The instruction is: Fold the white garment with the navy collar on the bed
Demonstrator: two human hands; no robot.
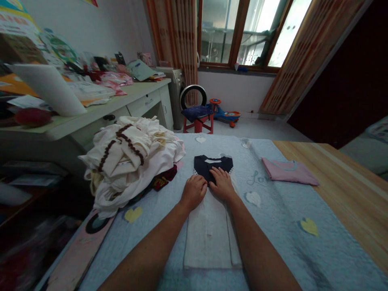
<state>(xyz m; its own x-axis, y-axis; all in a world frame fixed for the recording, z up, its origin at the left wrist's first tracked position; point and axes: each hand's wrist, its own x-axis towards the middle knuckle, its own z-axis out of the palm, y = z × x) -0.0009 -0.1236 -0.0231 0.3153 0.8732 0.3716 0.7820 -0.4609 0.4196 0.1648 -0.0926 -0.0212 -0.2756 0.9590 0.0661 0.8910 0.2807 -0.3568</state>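
A white garment (207, 238) with a dark navy yoke lies flat and folded into a long strip on the light blue cover (157, 238). My left hand (194, 190) rests on its left edge just below the yoke, fingers curled together; whether cloth is pinched in them is too small to tell. My right hand (222, 183) lies on the yoke with its fingers spread, palm down, close beside the left hand. A folded pink garment (289, 171) lies to the right, touched by neither hand.
A tall heap of white clothes (133, 157) stands on the left of the cover. Bare wood (342, 186) shows along the right side. Farther off are a cluttered desk (145, 91), a red stool (198, 123) and a blue ride-on toy (226, 114).
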